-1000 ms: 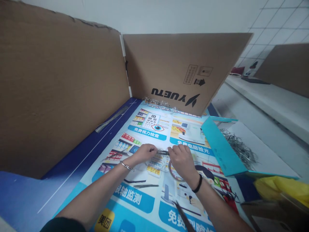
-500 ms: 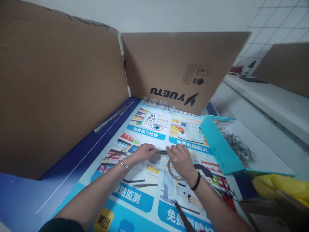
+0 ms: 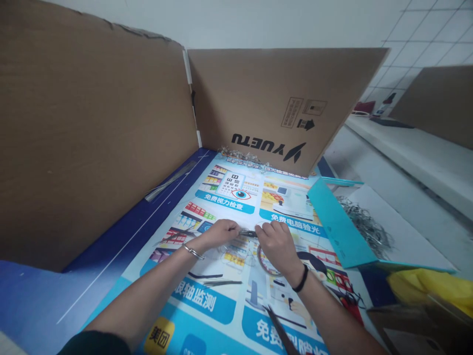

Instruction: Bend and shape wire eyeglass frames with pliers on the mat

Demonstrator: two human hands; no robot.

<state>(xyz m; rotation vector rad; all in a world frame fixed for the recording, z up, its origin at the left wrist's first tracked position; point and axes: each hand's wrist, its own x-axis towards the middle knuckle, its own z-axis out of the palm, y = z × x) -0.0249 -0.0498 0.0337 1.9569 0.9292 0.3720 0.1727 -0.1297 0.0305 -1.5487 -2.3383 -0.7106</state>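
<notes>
My left hand (image 3: 219, 234) and my right hand (image 3: 275, 241) meet over a printed poster (image 3: 221, 296) on the table. Both pinch the ends of a small dark thin piece (image 3: 248, 233), perhaps an eyeglass part, held between them. A thin round wire rim (image 3: 264, 261) lies under my right wrist. My left wrist wears a metal bangle, my right a black band. Loose dark spectacle arms (image 3: 216, 282) lie on the poster below my left forearm.
Tall cardboard walls (image 3: 92, 128) stand left and behind (image 3: 281, 98). A teal box lid (image 3: 338, 222) and a tray of metal wire bits (image 3: 365, 227) sit at right. A yellow bag (image 3: 432, 288) lies lower right. A dark thin tool (image 3: 281, 333) lies near the front edge.
Almost nothing differs; both hands stay together on the small dark piece, with only slight camera shift.
</notes>
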